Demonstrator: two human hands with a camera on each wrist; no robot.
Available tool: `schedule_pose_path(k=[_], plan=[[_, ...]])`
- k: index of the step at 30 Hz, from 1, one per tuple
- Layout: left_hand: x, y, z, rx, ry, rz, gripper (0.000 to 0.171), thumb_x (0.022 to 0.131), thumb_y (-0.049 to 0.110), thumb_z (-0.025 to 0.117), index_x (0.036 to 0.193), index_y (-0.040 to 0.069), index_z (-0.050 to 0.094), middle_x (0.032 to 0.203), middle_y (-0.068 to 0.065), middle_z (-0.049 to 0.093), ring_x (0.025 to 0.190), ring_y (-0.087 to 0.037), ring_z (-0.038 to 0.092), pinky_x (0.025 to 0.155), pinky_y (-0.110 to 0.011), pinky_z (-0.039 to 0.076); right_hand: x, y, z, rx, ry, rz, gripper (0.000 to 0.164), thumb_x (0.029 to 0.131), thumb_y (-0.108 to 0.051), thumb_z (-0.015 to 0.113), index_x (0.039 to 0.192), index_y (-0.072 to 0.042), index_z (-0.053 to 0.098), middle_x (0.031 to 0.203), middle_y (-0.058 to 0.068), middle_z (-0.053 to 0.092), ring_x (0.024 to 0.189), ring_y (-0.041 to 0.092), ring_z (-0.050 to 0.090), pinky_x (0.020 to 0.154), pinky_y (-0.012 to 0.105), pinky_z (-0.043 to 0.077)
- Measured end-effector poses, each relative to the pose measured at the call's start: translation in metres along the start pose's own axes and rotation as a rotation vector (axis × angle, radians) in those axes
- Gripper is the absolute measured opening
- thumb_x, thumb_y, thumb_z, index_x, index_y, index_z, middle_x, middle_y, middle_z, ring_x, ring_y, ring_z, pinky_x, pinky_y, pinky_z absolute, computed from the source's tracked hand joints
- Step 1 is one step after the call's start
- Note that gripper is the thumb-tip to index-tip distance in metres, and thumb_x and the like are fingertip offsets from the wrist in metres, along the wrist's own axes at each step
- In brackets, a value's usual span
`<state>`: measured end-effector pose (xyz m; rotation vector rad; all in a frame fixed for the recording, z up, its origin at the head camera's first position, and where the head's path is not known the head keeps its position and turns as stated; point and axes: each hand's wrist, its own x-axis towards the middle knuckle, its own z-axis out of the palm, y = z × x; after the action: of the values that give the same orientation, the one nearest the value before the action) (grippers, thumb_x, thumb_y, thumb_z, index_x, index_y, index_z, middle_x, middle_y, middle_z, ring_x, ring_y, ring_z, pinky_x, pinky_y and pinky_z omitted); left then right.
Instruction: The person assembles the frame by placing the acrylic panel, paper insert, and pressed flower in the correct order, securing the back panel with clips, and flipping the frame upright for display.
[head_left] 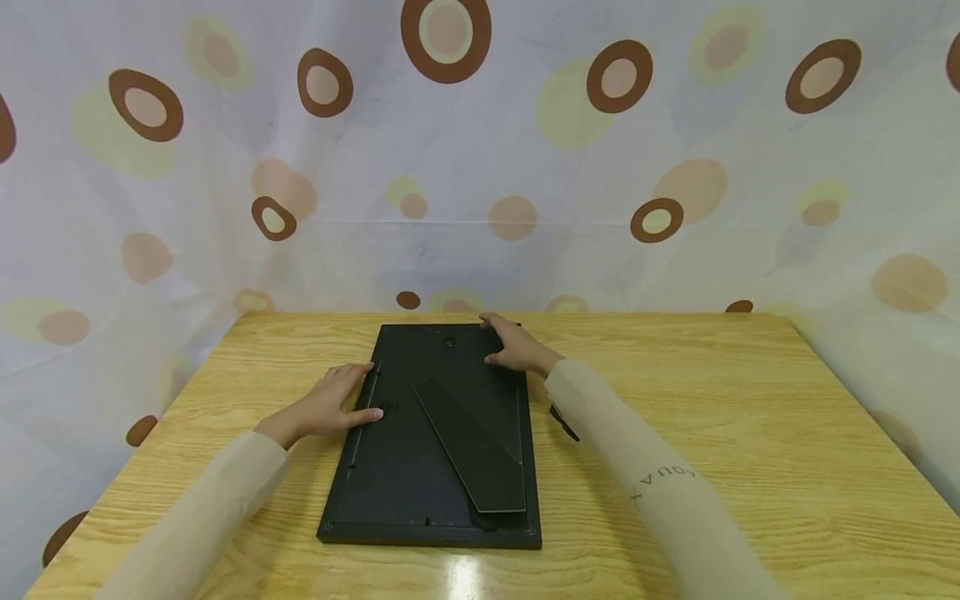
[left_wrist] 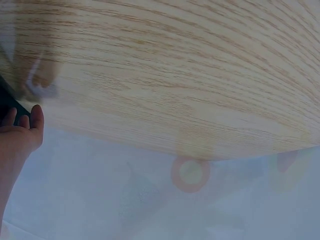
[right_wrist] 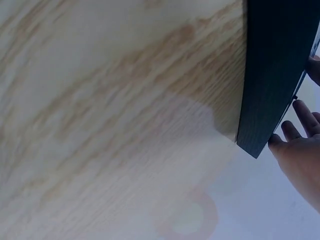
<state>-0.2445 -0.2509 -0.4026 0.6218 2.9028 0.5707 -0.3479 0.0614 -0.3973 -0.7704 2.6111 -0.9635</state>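
Note:
A black picture frame (head_left: 405, 483) lies with its back facing up on the wooden table. Its easel leg (head_left: 476, 450) slants across the backing, and small clips show along the edges. At the left side rests my left hand (head_left: 322, 408), fingers along the outer edge and thumb stretched onto the back. My right hand (head_left: 517, 346) is at the far right corner, its fingers reaching to the far edge and its thumb over the back panel. In the right wrist view, the fingers of the right hand (right_wrist: 302, 142) are spread beside the frame's dark side (right_wrist: 277, 75).
The light wood table (head_left: 697, 433) extends to both sides of the frame. Behind it hangs a pale curtain (head_left: 465, 267) with brown and yellow spots. A small black strip (head_left: 564, 423) shows by the right sleeve (head_left: 637, 467).

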Motion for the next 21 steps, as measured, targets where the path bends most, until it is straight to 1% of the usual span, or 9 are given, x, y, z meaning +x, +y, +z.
schedule_pose_path(k=[7,12,15,21], plan=[[0.0005,0.0007,0.0003,0.008,0.003,-0.005,0.082,0.085,0.046,0.059,0.141,-0.003,0.025,0.142,-0.025,0.03,0.13,-0.045,0.024,0.104,-0.06,0.021,0.0004,-0.0002,-0.0004,-0.022,-0.02,0.004,0.07,0.089,-0.006,0.057,0.146,-0.004,0.016,0.147,0.012,0.03,0.138,0.03,0.023,0.109,0.046,0.025],[0.0006,0.0006,-0.0001,0.006,0.004,-0.002,0.082,0.085,0.045,0.059,0.141,-0.003,0.025,0.141,-0.026,0.031,0.129,-0.045,0.025,0.103,-0.06,0.022,-0.0003,-0.0002,0.0002,-0.061,-0.025,0.022,0.068,0.09,-0.01,0.057,0.146,-0.007,0.019,0.147,0.009,0.031,0.137,0.028,0.025,0.109,0.045,0.027],[0.0004,-0.0004,0.0002,0.017,0.004,-0.002,0.082,0.085,0.045,0.059,0.141,-0.003,0.025,0.142,-0.026,0.031,0.13,-0.045,0.025,0.104,-0.06,0.022,-0.0013,-0.0009,0.0006,-0.103,-0.026,0.021,0.066,0.09,-0.012,0.057,0.146,-0.009,0.02,0.147,0.008,0.032,0.136,0.027,0.028,0.108,0.045,0.028],[0.0001,0.0013,-0.0009,0.036,0.007,0.007,0.082,0.085,0.047,0.059,0.141,-0.004,0.026,0.141,-0.026,0.032,0.129,-0.047,0.025,0.102,-0.061,0.022,-0.0036,-0.0036,0.0005,-0.164,-0.024,0.015,0.064,0.091,-0.014,0.057,0.145,-0.01,0.022,0.147,0.008,0.033,0.135,0.026,0.03,0.108,0.043,0.03]])
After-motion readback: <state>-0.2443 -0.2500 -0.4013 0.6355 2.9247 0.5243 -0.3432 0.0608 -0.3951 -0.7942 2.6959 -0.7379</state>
